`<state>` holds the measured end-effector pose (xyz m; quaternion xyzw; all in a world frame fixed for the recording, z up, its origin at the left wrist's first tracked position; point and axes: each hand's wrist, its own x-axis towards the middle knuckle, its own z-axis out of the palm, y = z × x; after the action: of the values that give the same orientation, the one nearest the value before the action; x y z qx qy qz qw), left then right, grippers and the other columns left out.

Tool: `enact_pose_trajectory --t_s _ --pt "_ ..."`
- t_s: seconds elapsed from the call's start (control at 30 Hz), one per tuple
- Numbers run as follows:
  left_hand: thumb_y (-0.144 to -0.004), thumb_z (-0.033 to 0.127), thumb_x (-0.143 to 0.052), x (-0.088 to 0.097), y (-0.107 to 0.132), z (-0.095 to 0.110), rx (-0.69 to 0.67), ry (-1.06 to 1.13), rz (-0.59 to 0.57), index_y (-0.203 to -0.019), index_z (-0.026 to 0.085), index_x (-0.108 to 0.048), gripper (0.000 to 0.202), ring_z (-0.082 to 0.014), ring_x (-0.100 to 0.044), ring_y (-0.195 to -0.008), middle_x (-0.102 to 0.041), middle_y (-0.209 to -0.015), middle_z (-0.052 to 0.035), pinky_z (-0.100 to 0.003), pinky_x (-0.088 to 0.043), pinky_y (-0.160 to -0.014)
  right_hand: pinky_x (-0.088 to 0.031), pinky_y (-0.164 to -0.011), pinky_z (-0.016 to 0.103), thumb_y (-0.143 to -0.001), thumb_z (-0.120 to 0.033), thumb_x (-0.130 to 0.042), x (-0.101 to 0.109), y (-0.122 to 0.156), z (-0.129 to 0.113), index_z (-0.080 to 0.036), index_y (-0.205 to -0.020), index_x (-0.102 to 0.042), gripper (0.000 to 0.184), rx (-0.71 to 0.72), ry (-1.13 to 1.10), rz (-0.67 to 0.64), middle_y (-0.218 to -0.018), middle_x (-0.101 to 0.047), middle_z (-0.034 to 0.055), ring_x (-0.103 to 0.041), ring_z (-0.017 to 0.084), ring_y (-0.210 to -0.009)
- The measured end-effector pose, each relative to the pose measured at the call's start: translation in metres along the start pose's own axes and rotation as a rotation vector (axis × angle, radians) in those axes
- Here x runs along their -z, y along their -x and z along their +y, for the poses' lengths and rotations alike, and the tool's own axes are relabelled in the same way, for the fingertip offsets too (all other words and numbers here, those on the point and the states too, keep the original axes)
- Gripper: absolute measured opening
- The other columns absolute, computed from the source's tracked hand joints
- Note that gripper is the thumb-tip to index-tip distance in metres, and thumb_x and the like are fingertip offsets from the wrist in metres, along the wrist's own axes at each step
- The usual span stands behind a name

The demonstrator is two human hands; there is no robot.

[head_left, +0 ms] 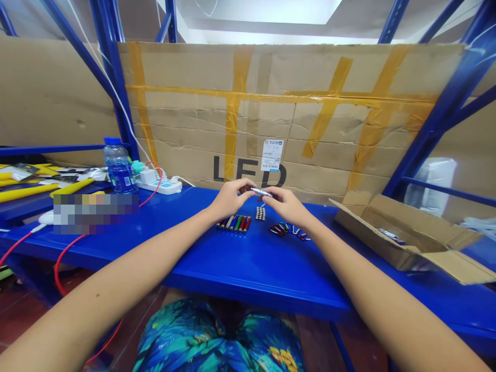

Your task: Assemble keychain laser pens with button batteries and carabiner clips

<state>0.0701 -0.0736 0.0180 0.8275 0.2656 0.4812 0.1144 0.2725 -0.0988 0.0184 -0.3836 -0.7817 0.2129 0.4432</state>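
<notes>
Above the blue table, a slim silver metal tube (262,192) is held level between my two hands. My left hand (232,197) pinches its left end with thumb and fingers. On the other end, the fingers of my right hand (285,202) are closed. Just below my left hand lies a side-by-side row of coloured metal tubes (234,223), among them red, green, blue and silver ones. Small silver button cells (261,213) stand in neat rows under the held tube. Coloured carabiner clips (284,228) lie in a loose cluster by my right wrist.
An open cardboard box (387,240) with shiny pieces inside stands at right. At left are a plastic bottle (118,168), a white power strip (165,186), red cables and yellow-handled items (31,191). A large cardboard sheet (186,124) backs the blue table (248,268).
</notes>
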Motion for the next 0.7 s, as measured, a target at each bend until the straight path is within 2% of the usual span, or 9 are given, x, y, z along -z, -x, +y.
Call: enact_pose_trajectory --t_s 0.1,0.17,0.23,0.3,0.43,0.53,0.7 --pt "-0.085 0.022 -0.062 -0.003 0.001 0.001 -0.023 -0.006 -0.031 -0.095 0.018 -0.069 0.012 -0.0145 -0.060 -0.075 -0.072 -0.090 -0.0033 -0.028 -0.045 -0.071 -0.046 -0.077 0.033 -0.086 -0.034 -0.053 -0.002 0.002 -0.009 -0.016 -0.074 -0.066 0.025 -0.060 -0.072 -0.095 -0.074 -0.070 0.0058 -0.061 0.018 -0.074" --pt "-0.085 0.025 -0.063 -0.005 0.001 0.001 -0.012 0.025 -0.055 -0.095 0.019 -0.070 0.013 -0.0153 -0.061 -0.078 -0.072 -0.093 -0.0038 -0.029 -0.046 -0.072 -0.046 -0.066 0.030 -0.083 -0.033 -0.054 -0.002 0.003 -0.010 -0.017 -0.065 -0.061 0.025 -0.114 -0.166 -0.111 -0.059 -0.062 0.0018 -0.056 0.014 -0.061" --pt "-0.085 0.033 -0.064 -0.006 -0.001 0.001 0.036 0.135 -0.067 -0.099 0.018 -0.070 0.021 -0.0174 -0.063 -0.087 -0.073 -0.100 -0.0060 -0.031 -0.047 -0.077 -0.043 -0.057 0.028 -0.079 -0.032 -0.057 -0.003 0.002 -0.008 -0.018 -0.066 -0.059 0.018 -0.157 -0.244 -0.091 -0.051 -0.052 -0.0028 -0.050 0.012 -0.051" --pt "-0.087 0.043 -0.060 -0.005 -0.004 -0.002 0.130 0.342 -0.065 -0.107 0.017 -0.067 0.034 -0.0205 -0.064 -0.097 -0.071 -0.110 -0.0105 -0.033 -0.049 -0.082 -0.041 -0.051 0.027 -0.075 -0.030 -0.059 -0.003 0.001 -0.005 -0.018 -0.071 -0.060 0.013 -0.187 -0.268 -0.051 -0.047 -0.047 -0.0053 -0.046 0.012 -0.045" --pt "-0.091 0.065 -0.037 0.001 -0.010 -0.009 0.357 0.736 -0.044 -0.113 0.014 -0.065 0.062 -0.0259 -0.066 -0.105 -0.069 -0.116 -0.0169 -0.037 -0.051 -0.082 -0.038 -0.047 0.027 -0.077 -0.031 -0.057 -0.004 0.001 0.001 -0.018 -0.074 -0.062 0.014 -0.194 -0.204 -0.033 -0.042 -0.043 -0.0067 -0.042 0.011 -0.039" --pt "-0.089 0.071 -0.034 0.007 -0.011 -0.014 0.435 0.848 -0.021 -0.108 0.014 -0.067 0.069 -0.0289 -0.066 -0.104 -0.070 -0.114 -0.0186 -0.039 -0.053 -0.080 -0.039 -0.047 0.027 -0.079 -0.030 -0.054 -0.004 0.002 0.000 -0.018 -0.078 -0.064 0.016 -0.182 -0.155 -0.049 -0.043 -0.045 -0.0063 -0.045 0.012 -0.039" --pt "-0.087 0.072 -0.034 0.008 -0.010 -0.016 0.505 0.909 -0.008 -0.104 0.012 -0.067 0.070 -0.0301 -0.067 -0.104 -0.070 -0.112 -0.0200 -0.039 -0.053 -0.079 -0.037 -0.045 0.027 -0.081 -0.031 -0.052 -0.004 0.004 -0.005 -0.018 -0.077 -0.063 0.017 -0.176 -0.097 -0.043 -0.043 -0.045 -0.0056 -0.047 0.012 -0.039"
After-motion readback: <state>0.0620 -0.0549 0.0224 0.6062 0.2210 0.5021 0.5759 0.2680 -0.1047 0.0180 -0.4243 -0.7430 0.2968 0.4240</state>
